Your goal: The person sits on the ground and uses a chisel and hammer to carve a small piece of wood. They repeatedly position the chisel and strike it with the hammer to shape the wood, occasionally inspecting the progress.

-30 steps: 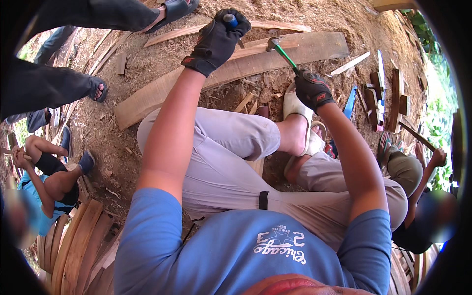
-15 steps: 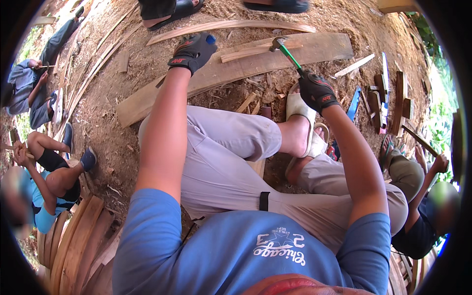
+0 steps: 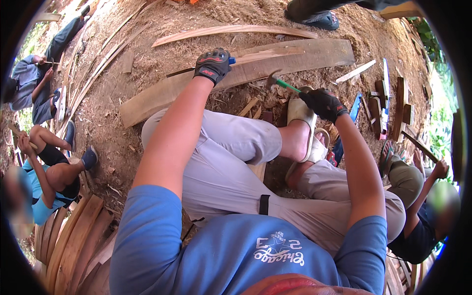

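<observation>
My left hand [image 3: 213, 67], in a black glove, is closed around a tool with a blue handle end [image 3: 231, 60], which looks like a chisel. Its thin dark blade [image 3: 180, 72] sticks out to the left, over the wide curved plank [image 3: 172, 96]. My right hand [image 3: 323, 103], gloved as well, grips a hammer [image 3: 286, 85] by its green handle. The hammer's metal head points left, beside the plank's near edge and apart from the chisel. A pale split strip [image 3: 268, 53] lies on the plank's far part.
My sandalled feet [image 3: 301, 113] are just below the hammer. A long thin strip [image 3: 231, 30] lies beyond the plank. To the right are a saw [image 3: 385, 93] and dark wood blocks [image 3: 400, 110]. Other people sit at both sides, and a person's foot [image 3: 319, 19] is at the far edge.
My left hand has moved right and nearer with the chisel. The hammer has swung down and left, my right hand lowering slightly. A person's feet at the far edge have shifted right.
</observation>
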`<state>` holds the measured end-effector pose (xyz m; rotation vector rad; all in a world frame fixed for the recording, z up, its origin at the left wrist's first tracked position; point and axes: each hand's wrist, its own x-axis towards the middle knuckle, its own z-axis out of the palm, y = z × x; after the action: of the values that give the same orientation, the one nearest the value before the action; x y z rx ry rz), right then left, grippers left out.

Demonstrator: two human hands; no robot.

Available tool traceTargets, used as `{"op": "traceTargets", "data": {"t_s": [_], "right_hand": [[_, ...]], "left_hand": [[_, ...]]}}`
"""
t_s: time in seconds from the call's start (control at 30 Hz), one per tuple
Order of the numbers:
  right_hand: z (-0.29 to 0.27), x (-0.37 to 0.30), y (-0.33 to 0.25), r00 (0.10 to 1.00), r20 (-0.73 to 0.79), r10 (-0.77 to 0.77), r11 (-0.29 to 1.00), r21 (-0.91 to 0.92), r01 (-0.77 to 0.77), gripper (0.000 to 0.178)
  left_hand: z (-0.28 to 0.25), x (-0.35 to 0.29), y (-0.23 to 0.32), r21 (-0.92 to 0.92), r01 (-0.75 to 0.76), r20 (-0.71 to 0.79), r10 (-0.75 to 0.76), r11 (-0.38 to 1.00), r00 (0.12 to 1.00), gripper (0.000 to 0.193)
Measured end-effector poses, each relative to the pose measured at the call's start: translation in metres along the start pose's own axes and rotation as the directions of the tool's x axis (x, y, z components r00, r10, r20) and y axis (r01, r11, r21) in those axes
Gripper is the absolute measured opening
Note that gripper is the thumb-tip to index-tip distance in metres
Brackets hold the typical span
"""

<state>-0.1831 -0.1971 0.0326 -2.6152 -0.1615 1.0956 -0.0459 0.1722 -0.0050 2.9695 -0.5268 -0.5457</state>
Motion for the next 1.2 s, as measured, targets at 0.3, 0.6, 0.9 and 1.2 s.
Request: {"op": "traceTargets", "data": {"t_s": [0.3, 0.6, 0.9, 1.2], "right_hand": [[0.011, 0.000, -0.045, 0.769, -0.624, -0.140, 0.955, -0.290, -0.062, 0.037], [0.017, -0.007, -0.117, 0.997, -0.040, -0.063, -0.027, 0.999, 0.038, 0.045], [0.010, -0.006, -0.098, 0.930, -0.317, -0.189, 0.468, 0.803, 0.369, 0.046], [0.000, -0.011, -0.107, 0.987, -0.040, -0.153, 0.158, 0.985, 0.064, 0.053]], "left_hand": [[-0.033, -0.004, 0.022, -0.071, -0.147, 0.369, 0.163, 0.987, 0.915, 0.048], [-0.054, -0.035, 0.078, -0.900, 0.255, 0.365, 0.291, 0.352, 0.885, 0.020], [-0.052, -0.040, 0.088, -0.945, 0.148, 0.247, 0.338, 0.292, 0.908, 0.018], [-0.066, -0.050, 0.086, -0.924, 0.004, 0.185, 0.437, 0.383, 0.880, 0.019]]}}
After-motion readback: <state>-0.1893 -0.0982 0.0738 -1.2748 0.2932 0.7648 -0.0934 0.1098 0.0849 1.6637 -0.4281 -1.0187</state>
